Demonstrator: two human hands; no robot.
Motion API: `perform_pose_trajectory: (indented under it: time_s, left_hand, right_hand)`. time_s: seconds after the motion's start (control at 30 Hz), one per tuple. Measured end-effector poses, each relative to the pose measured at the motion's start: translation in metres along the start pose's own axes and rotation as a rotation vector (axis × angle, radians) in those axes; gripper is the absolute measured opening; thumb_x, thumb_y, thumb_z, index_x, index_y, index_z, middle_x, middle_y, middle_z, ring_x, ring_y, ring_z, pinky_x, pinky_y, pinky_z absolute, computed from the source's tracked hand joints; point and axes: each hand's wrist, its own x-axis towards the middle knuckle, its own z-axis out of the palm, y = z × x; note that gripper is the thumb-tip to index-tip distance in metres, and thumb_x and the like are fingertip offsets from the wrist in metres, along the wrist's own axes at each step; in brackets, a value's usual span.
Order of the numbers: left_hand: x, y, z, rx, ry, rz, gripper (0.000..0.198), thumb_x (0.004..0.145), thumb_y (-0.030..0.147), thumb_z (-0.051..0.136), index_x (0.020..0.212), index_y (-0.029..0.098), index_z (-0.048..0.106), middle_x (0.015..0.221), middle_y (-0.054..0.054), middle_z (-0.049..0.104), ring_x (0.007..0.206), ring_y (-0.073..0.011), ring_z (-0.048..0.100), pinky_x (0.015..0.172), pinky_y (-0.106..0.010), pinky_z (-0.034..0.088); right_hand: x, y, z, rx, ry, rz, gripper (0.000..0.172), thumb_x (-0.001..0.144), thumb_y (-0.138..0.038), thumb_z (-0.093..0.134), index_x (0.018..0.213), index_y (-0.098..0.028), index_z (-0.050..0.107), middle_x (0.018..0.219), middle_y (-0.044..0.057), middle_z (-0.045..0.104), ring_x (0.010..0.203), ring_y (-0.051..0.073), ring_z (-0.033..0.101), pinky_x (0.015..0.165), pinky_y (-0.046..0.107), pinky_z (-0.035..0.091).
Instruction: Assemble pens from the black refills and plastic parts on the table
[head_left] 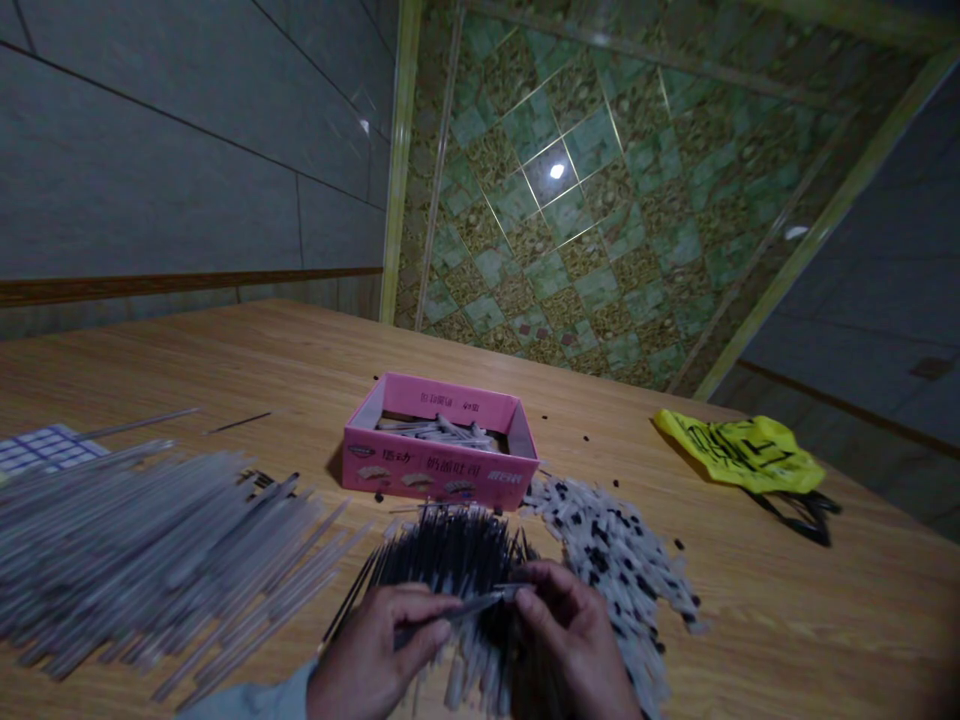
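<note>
My left hand (382, 645) pinches a slim greyish tube (474, 606) between thumb and fingers. The thumb and fingers of my right hand (574, 630) are closed at the tube's other end, around a small part too blurred to name. Beneath both hands lies a heap of thin dark sticks (442, 545), with paler ends pointing toward me. Beside my right hand spreads a pile of short whitish pieces with black bits (600, 540). Left of my left hand is a large stack of long clear tubes (150, 550).
A pink open box (442, 475) holding whitish slim pieces stands behind the dark heap. A yellow bag with black print (739, 450) lies at the right. A blue-checked cloth or paper (49, 450) is at far left. Tiny black bits dot the wooden table (787, 620).
</note>
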Motion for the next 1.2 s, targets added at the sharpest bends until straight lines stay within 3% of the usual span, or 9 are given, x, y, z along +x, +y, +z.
perform_pose_trajectory:
  time_s: [0.13, 0.3, 0.4, 0.53, 0.67, 0.83, 1.03, 1.2]
  left_hand:
    - [-0.002, -0.003, 0.002, 0.029, 0.019, -0.011, 0.031, 0.079, 0.045, 0.05, 0.099, 0.031, 0.069, 0.088, -0.003, 0.071, 0.084, -0.0211, 0.061, 0.078, -0.032, 0.045]
    - [-0.005, -0.008, 0.007, -0.011, 0.121, -0.091, 0.023, 0.073, 0.042, 0.058, 0.086, 0.032, 0.074, 0.089, -0.006, 0.071, 0.09, -0.0263, 0.06, 0.083, -0.038, 0.044]
    - [-0.005, -0.007, 0.008, -0.055, 0.178, -0.082, 0.02, 0.069, 0.041, 0.062, 0.081, 0.032, 0.075, 0.083, -0.006, 0.071, 0.084, -0.0258, 0.061, 0.08, -0.036, 0.045]
    - [-0.005, 0.003, 0.006, -0.102, 0.15, -0.001, 0.017, 0.072, 0.036, 0.06, 0.074, 0.029, 0.076, 0.065, -0.004, 0.067, 0.066, -0.0202, 0.059, 0.065, -0.028, 0.046]
    - [-0.006, 0.012, 0.004, -0.093, 0.143, 0.033, 0.019, 0.074, 0.032, 0.057, 0.072, 0.028, 0.075, 0.061, -0.004, 0.065, 0.061, -0.0193, 0.057, 0.057, -0.027, 0.044]
    - [-0.007, 0.01, 0.01, -0.094, 0.149, -0.008, 0.018, 0.072, 0.03, 0.058, 0.068, 0.027, 0.075, 0.061, -0.004, 0.065, 0.062, -0.02, 0.057, 0.059, -0.027, 0.044]
    - [-0.011, 0.008, 0.018, -0.196, 0.298, -0.07, 0.012, 0.066, 0.029, 0.062, 0.066, 0.026, 0.074, 0.06, -0.004, 0.065, 0.069, -0.0227, 0.058, 0.066, -0.029, 0.045]
    - [-0.012, 0.017, 0.015, -0.101, 0.263, -0.039, 0.017, 0.07, 0.028, 0.058, 0.064, 0.028, 0.074, 0.061, -0.004, 0.064, 0.061, -0.0194, 0.057, 0.059, -0.027, 0.043]
  right_hand:
    - [-0.003, -0.003, 0.0, -0.189, -0.03, -0.072, 0.021, 0.072, -0.035, 0.067, 0.082, -0.017, 0.067, 0.077, 0.006, 0.065, 0.075, 0.021, 0.058, 0.068, 0.029, 0.046]
    - [-0.005, -0.011, 0.002, -0.313, -0.122, -0.108, 0.015, 0.075, -0.03, 0.061, 0.079, -0.017, 0.066, 0.074, 0.005, 0.063, 0.073, 0.021, 0.057, 0.066, 0.028, 0.044]
    - [-0.004, -0.009, 0.004, -0.278, -0.1, -0.072, 0.013, 0.073, -0.028, 0.062, 0.076, -0.016, 0.066, 0.071, 0.004, 0.062, 0.07, 0.019, 0.056, 0.062, 0.026, 0.043]
    - [-0.004, 0.001, 0.009, -0.182, -0.021, -0.003, 0.011, 0.066, -0.025, 0.067, 0.068, -0.014, 0.063, 0.062, 0.002, 0.059, 0.06, 0.016, 0.052, 0.055, 0.023, 0.04]
    - [-0.006, 0.012, 0.014, -0.075, 0.004, 0.015, 0.012, 0.065, -0.025, 0.068, 0.065, -0.015, 0.062, 0.054, -0.002, 0.054, 0.05, 0.011, 0.045, 0.047, 0.02, 0.034]
    - [-0.008, 0.015, 0.014, -0.087, -0.034, 0.042, 0.011, 0.067, -0.024, 0.067, 0.065, -0.015, 0.061, 0.055, -0.002, 0.052, 0.048, 0.011, 0.044, 0.045, 0.02, 0.035]
    - [-0.007, 0.012, 0.013, -0.217, -0.056, -0.012, 0.012, 0.069, -0.026, 0.063, 0.067, -0.015, 0.061, 0.057, 0.0, 0.055, 0.052, 0.014, 0.047, 0.048, 0.022, 0.038]
    - [-0.007, 0.012, 0.012, -0.151, -0.082, 0.033, 0.015, 0.068, -0.029, 0.066, 0.067, -0.016, 0.059, 0.053, -0.002, 0.053, 0.048, 0.013, 0.047, 0.045, 0.021, 0.037]
